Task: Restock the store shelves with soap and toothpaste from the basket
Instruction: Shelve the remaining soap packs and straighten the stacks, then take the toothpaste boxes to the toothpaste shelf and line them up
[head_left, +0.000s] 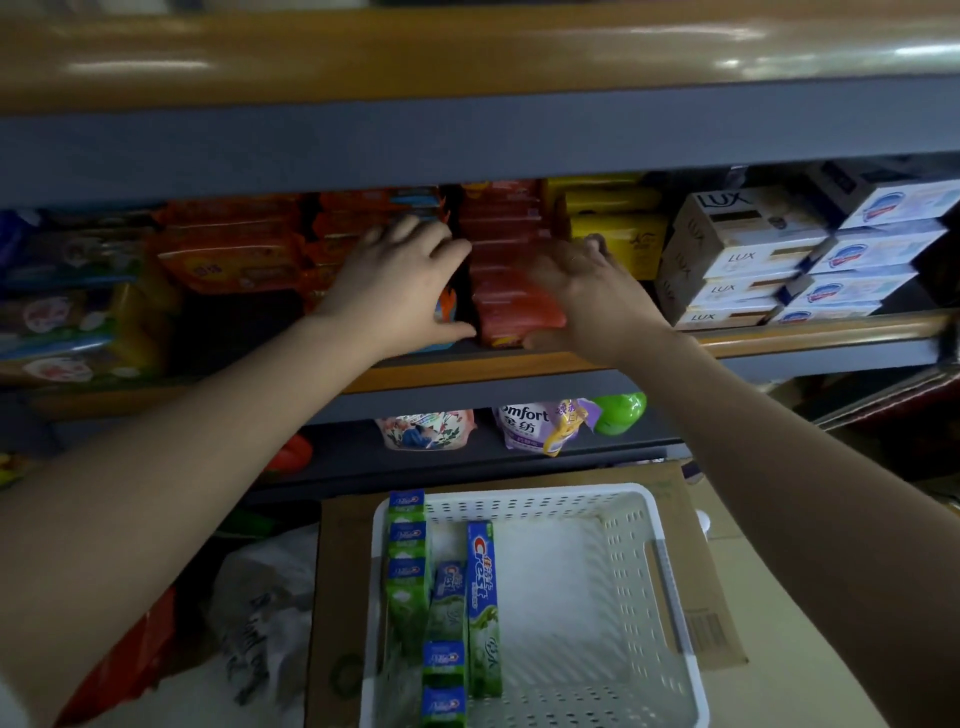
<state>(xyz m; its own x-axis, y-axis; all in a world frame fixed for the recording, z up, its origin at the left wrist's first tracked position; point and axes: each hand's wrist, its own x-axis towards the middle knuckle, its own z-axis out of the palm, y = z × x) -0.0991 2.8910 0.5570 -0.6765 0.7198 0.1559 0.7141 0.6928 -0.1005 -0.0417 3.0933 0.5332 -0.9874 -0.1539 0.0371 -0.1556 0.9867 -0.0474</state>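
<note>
Both my hands reach into the middle shelf (779, 338). A stack of red soap bars (506, 306) stands there between them. My left hand (400, 283) lies flat against the stack's left side, fingers spread. My right hand (587, 296) presses on its right side, thumb under the lowest bar. Below, a white perforated basket (654, 566) rests on a cardboard box. Several blue-and-green Crest toothpaste boxes (483, 597) lie along the basket's left side; its right part holds nothing.
On the shelf, orange packs (234, 254) sit to the left, yellow soap boxes (618, 234) and white LUX boxes (737, 260) to the right. Refill pouches (540, 423) stand on the lower shelf. A plastic bag (260, 597) lies left of the cardboard box (711, 623).
</note>
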